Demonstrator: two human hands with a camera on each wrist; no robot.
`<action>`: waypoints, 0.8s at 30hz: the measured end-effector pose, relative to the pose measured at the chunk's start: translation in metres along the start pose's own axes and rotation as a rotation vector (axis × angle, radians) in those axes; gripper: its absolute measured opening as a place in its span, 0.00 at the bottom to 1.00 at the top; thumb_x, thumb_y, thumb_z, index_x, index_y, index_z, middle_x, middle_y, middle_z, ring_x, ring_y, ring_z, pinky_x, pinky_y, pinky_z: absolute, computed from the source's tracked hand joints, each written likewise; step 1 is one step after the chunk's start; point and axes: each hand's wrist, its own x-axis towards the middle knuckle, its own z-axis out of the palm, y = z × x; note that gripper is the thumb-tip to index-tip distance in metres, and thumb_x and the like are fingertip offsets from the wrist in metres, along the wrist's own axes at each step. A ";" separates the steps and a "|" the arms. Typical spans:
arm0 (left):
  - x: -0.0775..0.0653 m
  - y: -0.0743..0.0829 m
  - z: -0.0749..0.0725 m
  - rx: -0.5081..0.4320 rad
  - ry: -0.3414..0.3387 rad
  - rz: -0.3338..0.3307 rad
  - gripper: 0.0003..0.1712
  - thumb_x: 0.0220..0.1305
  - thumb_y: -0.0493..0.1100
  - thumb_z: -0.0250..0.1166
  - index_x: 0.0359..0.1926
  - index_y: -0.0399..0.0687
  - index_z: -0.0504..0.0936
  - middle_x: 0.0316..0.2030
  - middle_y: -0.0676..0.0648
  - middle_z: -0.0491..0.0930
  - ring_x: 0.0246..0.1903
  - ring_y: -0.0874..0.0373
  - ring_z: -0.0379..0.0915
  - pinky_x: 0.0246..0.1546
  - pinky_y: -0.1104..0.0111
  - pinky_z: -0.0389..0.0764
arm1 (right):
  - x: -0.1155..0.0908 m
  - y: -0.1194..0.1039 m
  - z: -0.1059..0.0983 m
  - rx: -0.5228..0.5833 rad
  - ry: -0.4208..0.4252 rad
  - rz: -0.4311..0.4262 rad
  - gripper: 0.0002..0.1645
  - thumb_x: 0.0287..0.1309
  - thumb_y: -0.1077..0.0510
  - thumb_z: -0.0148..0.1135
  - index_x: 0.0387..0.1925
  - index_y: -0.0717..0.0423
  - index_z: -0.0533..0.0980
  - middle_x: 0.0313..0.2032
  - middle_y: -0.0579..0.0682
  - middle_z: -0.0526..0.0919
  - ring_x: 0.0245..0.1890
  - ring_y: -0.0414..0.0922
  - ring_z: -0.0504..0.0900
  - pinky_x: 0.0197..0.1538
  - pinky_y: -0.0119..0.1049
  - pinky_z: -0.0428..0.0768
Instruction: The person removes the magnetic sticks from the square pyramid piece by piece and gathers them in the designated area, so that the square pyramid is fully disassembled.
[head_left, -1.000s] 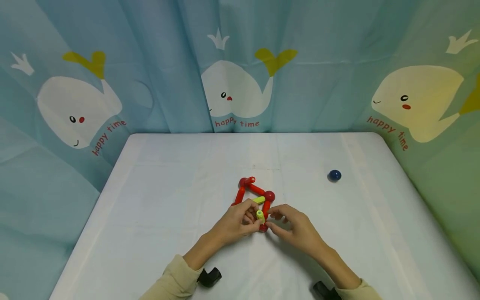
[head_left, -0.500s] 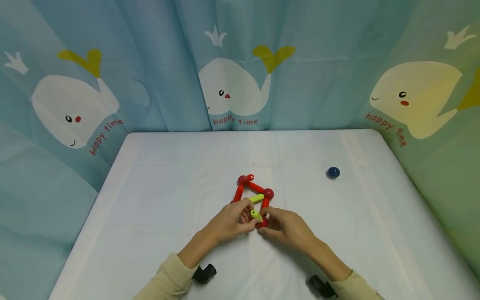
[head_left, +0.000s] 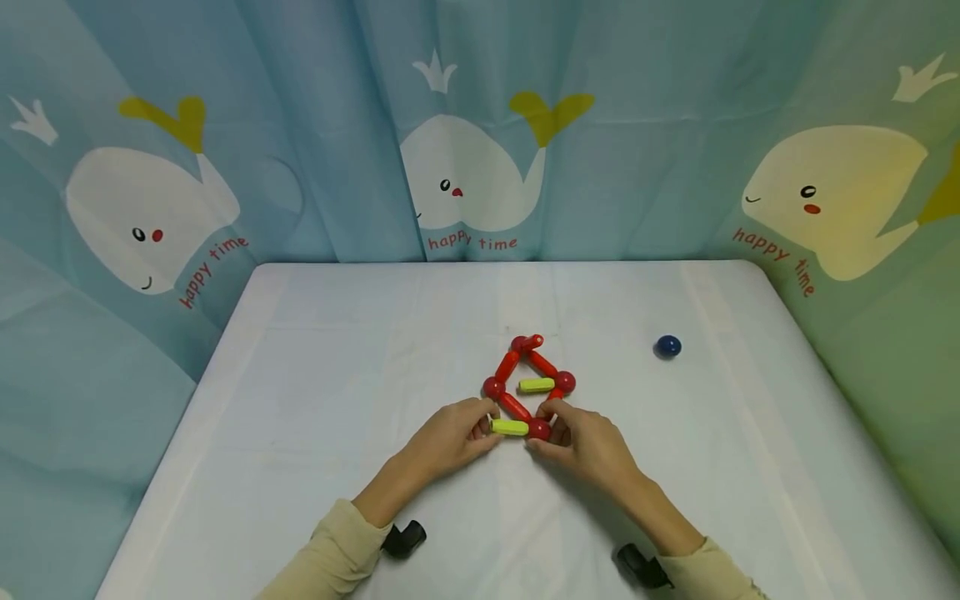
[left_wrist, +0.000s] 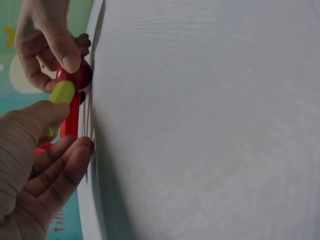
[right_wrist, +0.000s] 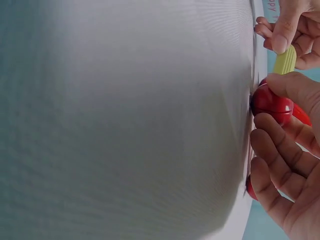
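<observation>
In the head view, the red frame [head_left: 507, 367] is at the middle of the white table [head_left: 337, 358], its 4 balls near 12, 3, 6 and 9 o'clock. The right hand [head_left: 592, 442], coming from 5 o'clock, pinches the 6 o'clock ball [head_left: 539, 429]. The left hand [head_left: 453, 429], at 8 o'clock, pinches the near yellow stick [head_left: 509, 427], whose end touches this ball. The far yellow stick [head_left: 536, 385] points from the 3 o'clock ball [head_left: 566, 382] toward 9 o'clock, and no hand touches it. I judge the present step to be setting the near stick on its ball. The next move probably calls for a steady ball, a small correction of the stick's angle, then a gentle release. The blue ball [head_left: 667, 347] lies well apart, between 2 and 3 o'clock.
</observation>
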 end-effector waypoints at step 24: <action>0.000 0.006 0.002 -0.101 0.044 0.164 0.10 0.60 0.33 0.73 0.37 0.42 0.79 0.30 0.48 0.80 0.29 0.61 0.76 0.31 0.80 0.77 | 0.000 -0.006 0.006 -0.063 0.081 0.043 0.21 0.47 0.52 0.83 0.37 0.50 0.78 0.17 0.36 0.73 0.18 0.34 0.68 0.23 0.29 0.67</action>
